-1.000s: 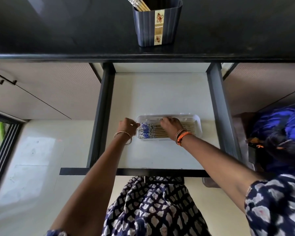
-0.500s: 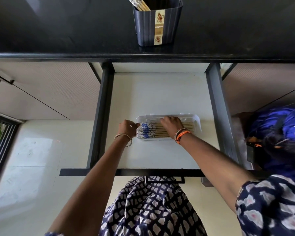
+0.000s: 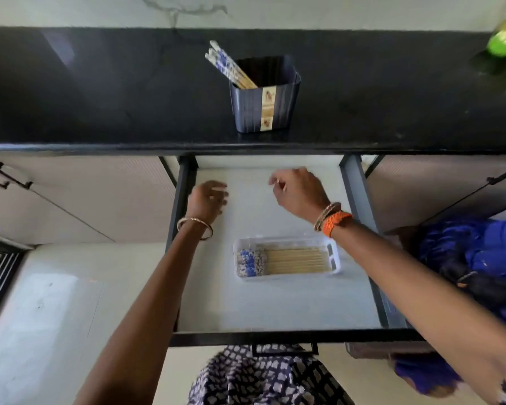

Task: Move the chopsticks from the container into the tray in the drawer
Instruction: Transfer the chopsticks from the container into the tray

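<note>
Chopsticks [image 3: 287,261] fill the tray [image 3: 335,255] in the drawer [image 3: 275,305] at frame centre, yet we see several left in the container [image 3: 265,108] above, both our left hand [image 3: 208,200] and right hand [image 3: 300,192] empty, fingers loose.

In front of you the open grey-walled drawer [image 3: 278,305] juts out from under the black stone countertop [image 3: 100,92]. The clear plastic tray [image 3: 335,254] sits near its middle, wooden chopsticks [image 3: 292,261] lying flat inside (patterned ends to your left). On the countertop, behind the drawer, stands the dark ribbed plastic container [image 3: 265,108], with more patterned-top chopsticks [image 3: 227,65] leaning out its left side.
</note>
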A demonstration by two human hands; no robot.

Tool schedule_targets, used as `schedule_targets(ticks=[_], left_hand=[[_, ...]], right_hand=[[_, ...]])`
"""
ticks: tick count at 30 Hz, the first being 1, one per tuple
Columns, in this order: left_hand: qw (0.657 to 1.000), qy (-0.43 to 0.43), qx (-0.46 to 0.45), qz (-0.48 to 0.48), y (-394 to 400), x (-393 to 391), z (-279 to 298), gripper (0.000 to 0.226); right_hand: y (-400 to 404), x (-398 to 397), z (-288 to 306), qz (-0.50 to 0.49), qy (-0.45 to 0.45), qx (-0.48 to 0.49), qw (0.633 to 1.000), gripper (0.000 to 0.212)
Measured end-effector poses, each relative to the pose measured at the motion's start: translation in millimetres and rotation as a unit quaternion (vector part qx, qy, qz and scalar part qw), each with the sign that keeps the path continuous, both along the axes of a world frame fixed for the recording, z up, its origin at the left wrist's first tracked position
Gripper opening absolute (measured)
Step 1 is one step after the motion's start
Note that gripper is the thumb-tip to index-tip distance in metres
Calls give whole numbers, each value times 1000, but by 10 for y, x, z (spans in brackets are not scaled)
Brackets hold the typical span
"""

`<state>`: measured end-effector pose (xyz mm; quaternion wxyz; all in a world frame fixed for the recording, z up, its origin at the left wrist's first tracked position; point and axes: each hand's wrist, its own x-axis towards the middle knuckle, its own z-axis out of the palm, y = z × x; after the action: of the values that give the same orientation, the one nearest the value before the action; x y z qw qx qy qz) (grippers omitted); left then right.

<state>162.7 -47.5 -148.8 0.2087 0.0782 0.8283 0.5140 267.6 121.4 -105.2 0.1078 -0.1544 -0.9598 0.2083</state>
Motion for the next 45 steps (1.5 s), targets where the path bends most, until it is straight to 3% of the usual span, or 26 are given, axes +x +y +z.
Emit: schedule_targets(ticks=[3,7,10,13,15,17,24,28,33,36,39,45], left_hand=[[993,92,67,3,241,-245,502,21],[974,220,46,-9,572,-533,910,26],[958,284,-19,-41,762,-731,987,37],[942,312,-86,-86,867,-923,891,40],[933,308,-136,-127,869,-1000,770,36],[926,304,-161,-157,833,-1037,648,34],[935,333,-84,-89,760,-1074,652,41],[940,328,-61,-76,726,-1117,694,40],[954,290,-33,-71,678,-1165,644,43],[965,255,7,-58,668,-1115,616,46],[981,188,53,-20,540,-995,538,46],[992,105,54,38,196,-629,237,39]], right_hand=[[141,-428,540,2,112,-49,993,19],[458,-1107,923,-6,180,-106,978,20],[734,-1640,992,-34,110,-137,984,27],[891,-2086,901,-26,-36,-99,994,31],[911,-2247,820,9,-128,-95,987,24],[939,-2358,780,40,-153,-89,983,21],[981,-2475,730,96,-172,-90,976,26],[929,-2457,723,90,-121,-82,985,25],[835,-2323,893,68,71,-129,987,17],[711,-2159,1087,99,142,-159,972,15],[559,-1877,1210,151,175,-190,954,14],[299,-1149,866,261,173,-99,944,14]])
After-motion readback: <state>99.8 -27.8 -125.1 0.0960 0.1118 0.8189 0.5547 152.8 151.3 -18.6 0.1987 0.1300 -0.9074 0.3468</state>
